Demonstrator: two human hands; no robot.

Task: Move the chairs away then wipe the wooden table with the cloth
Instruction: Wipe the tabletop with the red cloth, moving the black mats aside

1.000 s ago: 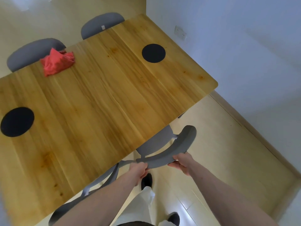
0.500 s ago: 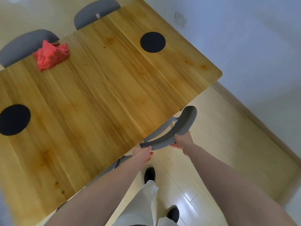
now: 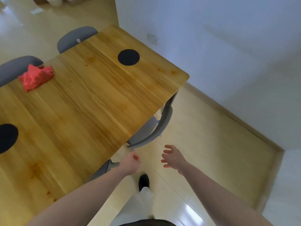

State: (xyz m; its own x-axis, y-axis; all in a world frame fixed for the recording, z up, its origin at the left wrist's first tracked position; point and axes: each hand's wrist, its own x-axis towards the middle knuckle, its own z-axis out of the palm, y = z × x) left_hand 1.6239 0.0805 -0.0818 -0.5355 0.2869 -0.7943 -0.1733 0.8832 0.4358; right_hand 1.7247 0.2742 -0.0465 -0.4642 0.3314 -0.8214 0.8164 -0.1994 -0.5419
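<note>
The wooden table [image 3: 91, 101] fills the left of the view. A crumpled red cloth [image 3: 36, 77] lies at its far left edge. A grey chair [image 3: 156, 129] is tucked under the table's near right side, its curved backrest showing. My left hand [image 3: 131, 163] hangs below that backrest with fingers curled, holding nothing. My right hand [image 3: 172, 156] is beside it, fingers spread, apart from the chair. Another grey chair [image 3: 104, 168] peeks from under the near edge by my left forearm.
Two more grey chairs [image 3: 75, 38] [image 3: 14, 67] stand on the table's far side. Two black round mats [image 3: 128, 57] [image 3: 6, 137] lie on the tabletop. A white wall [image 3: 228, 46] runs along the right, with bare floor [image 3: 211, 152] between it and the table.
Both hands have let go of the grey chair's backrest and pulled back toward me. The chair now sits further under the table.
</note>
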